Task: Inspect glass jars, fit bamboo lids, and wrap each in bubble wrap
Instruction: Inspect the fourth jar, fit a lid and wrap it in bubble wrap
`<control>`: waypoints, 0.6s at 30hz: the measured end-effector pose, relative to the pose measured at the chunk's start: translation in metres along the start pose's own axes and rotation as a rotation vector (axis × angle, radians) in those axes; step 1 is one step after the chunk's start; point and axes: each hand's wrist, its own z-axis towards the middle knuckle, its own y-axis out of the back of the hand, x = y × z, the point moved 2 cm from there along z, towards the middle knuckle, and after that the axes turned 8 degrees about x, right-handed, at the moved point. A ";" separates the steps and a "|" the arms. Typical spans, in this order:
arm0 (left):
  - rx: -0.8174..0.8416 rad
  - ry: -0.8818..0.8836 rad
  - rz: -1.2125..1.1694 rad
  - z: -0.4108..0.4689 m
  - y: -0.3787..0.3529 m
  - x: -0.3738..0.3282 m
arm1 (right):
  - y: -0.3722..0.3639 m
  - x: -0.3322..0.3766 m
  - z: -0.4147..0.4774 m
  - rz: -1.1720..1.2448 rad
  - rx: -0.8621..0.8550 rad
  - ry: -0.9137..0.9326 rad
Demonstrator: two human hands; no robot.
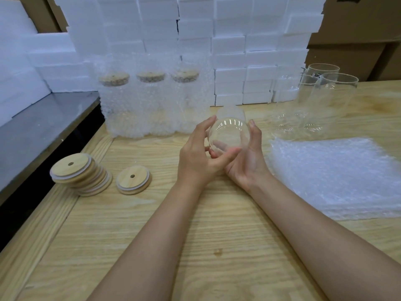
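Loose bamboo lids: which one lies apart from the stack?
The single lid, flat on the table just right of the slumped stack, nearer the left hand.

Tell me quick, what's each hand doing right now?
Left hand: closed, fingers curled round the glass jar.
Right hand: closed, gripping the same jar from the other side.

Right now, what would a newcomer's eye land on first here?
A bare jar at centre, gripped by the left hand and right hand, its round end facing the camera. Behind it stand three capped, wrapped jars; a lid stack sits at left, bubble wrap at right.
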 end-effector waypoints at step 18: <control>-0.216 0.113 0.023 0.004 -0.005 -0.010 | -0.007 -0.002 -0.005 -0.031 0.054 -0.044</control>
